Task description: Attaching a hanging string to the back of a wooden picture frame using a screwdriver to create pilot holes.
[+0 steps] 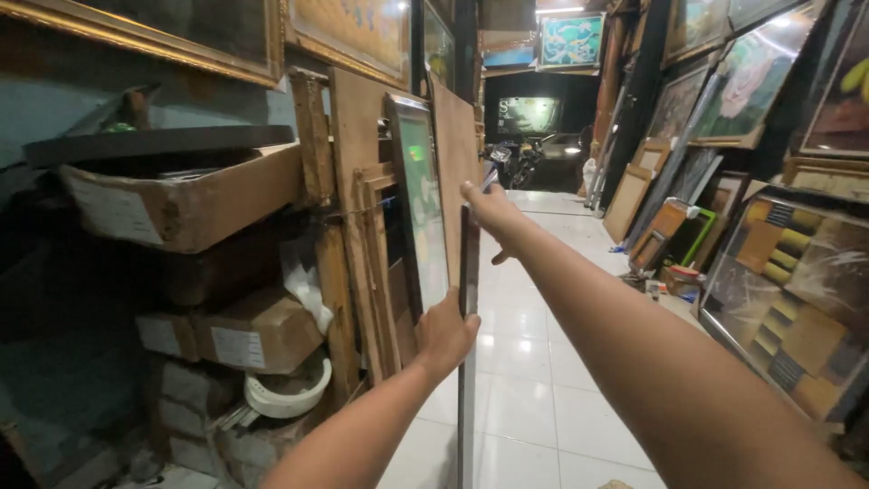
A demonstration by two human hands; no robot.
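I am standing in a narrow aisle of white glossy floor tiles (534,380), with framed paintings leaning along the right wall (778,290) and a stack of plywood boards and wooden frames (362,226) leaning against the left. Beside it, worn cardboard boxes (190,199) are sitting on shelves. I am holding a tall, thin, dark-edged panel (468,362) upright on the floor, edge toward me, just beside the stack. My right hand (489,206) is gripping its top edge, fingers curled over it, and my left hand (445,333) is closing around its long side edge lower down. It looks stiff, light and top-heavy, possibly glazed, so holding it by the edges seems safest.
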